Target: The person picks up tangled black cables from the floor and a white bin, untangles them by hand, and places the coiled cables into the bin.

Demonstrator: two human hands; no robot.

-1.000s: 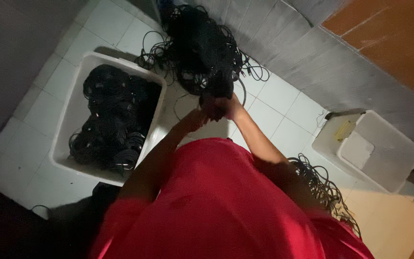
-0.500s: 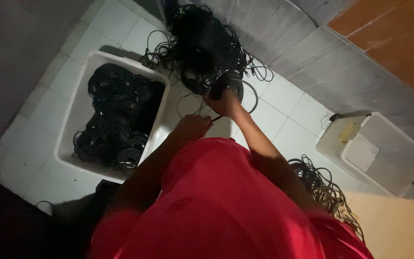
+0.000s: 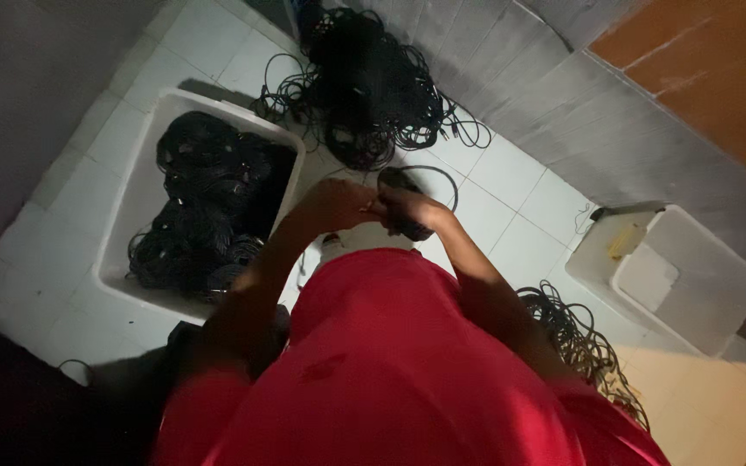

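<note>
A red shirt (image 3: 390, 371) fills the foreground. Above it the 2 hands meet over the tiled floor (image 3: 511, 173). The right hand (image 3: 416, 209) is closed around a black cable coil (image 3: 403, 203), with a loop of cable arcing just beyond it. The left hand (image 3: 334, 203) touches the same coil; how far its fingers curl I cannot tell. Left sits a white bin (image 3: 135, 194) full of coils. Right, loose cable (image 3: 580, 336) and a smaller tub (image 3: 701, 285). Farthest, a tangled pile (image 3: 364, 86).
</note>
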